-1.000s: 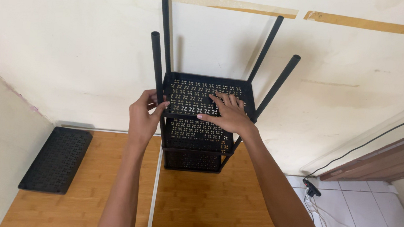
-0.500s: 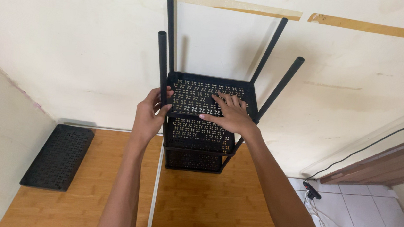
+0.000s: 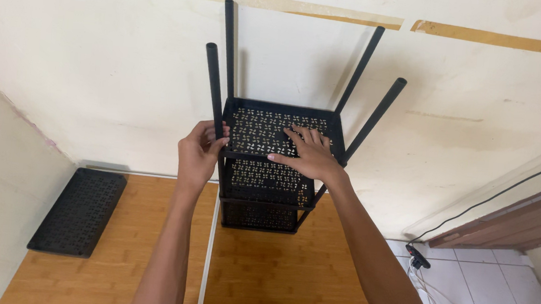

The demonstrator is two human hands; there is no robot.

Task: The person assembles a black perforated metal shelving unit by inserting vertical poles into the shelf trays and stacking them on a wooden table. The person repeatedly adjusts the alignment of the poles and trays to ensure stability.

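The black rack (image 3: 262, 171) stands by the far wall with three shelves fitted, left hand (image 3: 197, 154) clamped round its near-left pole (image 3: 214, 82), right hand (image 3: 309, 154) spread flat on the top shelf (image 3: 256, 128), while one spare shelf (image 3: 79, 211) lies left, unfitted.

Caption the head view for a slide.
Left hand grips a pole while right hand presses flat on the black perforated rack's top shelf.

matt black rack (image 3: 262, 171) (perforated) — wood-grain floor (image 3: 272, 276)

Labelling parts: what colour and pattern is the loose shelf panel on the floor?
Black perforated shelf panel, small repeated cut-outs; head view.
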